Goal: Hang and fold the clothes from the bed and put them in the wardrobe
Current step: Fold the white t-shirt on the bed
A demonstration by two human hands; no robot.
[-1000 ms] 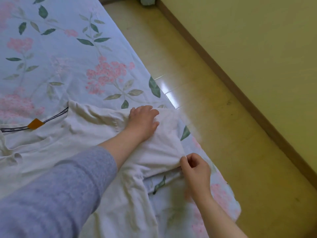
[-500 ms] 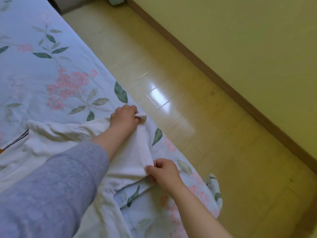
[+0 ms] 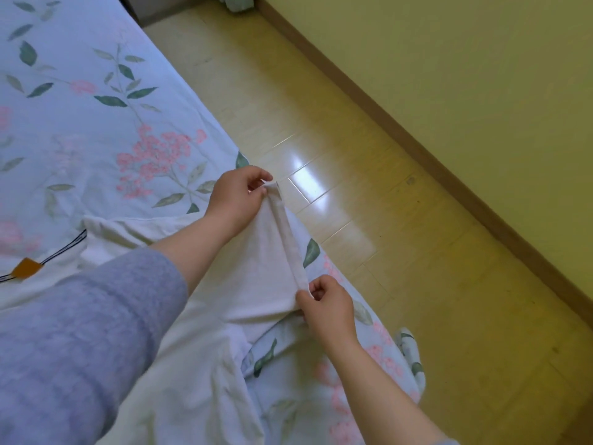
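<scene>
Sleeve hem (image 3: 287, 239) raised off bed (image 3: 96, 130) since earlier, pulled taut. Left hand (image 3: 237, 195) fingers pinch far corner; right hand (image 3: 327, 305) fingers pinch near corner. White shirt (image 3: 199, 364) soft, creased.

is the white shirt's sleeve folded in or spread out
Spread out, not folded: the left hand and right hand pinch the two ends of the sleeve hem, holding it straight at the bed edge.

No legible text, brand, number or sign. Orange tag (image 3: 27, 268) on white shirt (image 3: 256, 268) neckline, nine o'clock, too small to read.
</scene>
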